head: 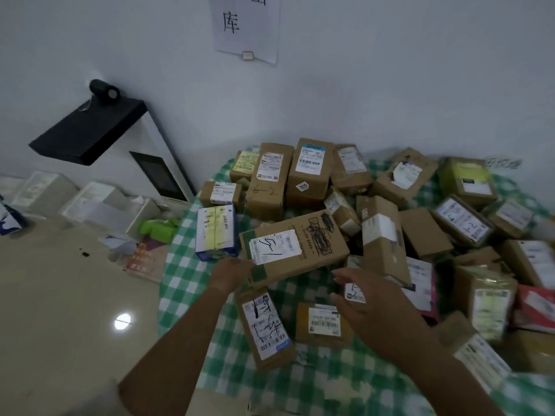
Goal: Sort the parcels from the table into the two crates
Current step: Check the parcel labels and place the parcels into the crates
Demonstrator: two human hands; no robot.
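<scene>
Many cardboard parcels with white labels lie heaped on a table under a green checked cloth (180, 265). My left hand (231, 273) grips the near left end of a long brown box (312, 244) whose label bears a hand-written "5-1". That box is tilted, its far end resting among other parcels. My right hand (363, 298) hovers open, fingers spread, just right of the box and above a small labelled parcel (354, 292). Two more labelled parcels, a long one (265, 328) and a flat one (322, 324), lie close in front of me. No crate is in view.
A blue and white carton (214, 234) stands at the table's left edge. Left of the table stand a white machine with a black hood (99, 130), white boxes (99, 202) and loose items on the shiny floor (60, 295). A paper sign (246, 25) hangs on the wall.
</scene>
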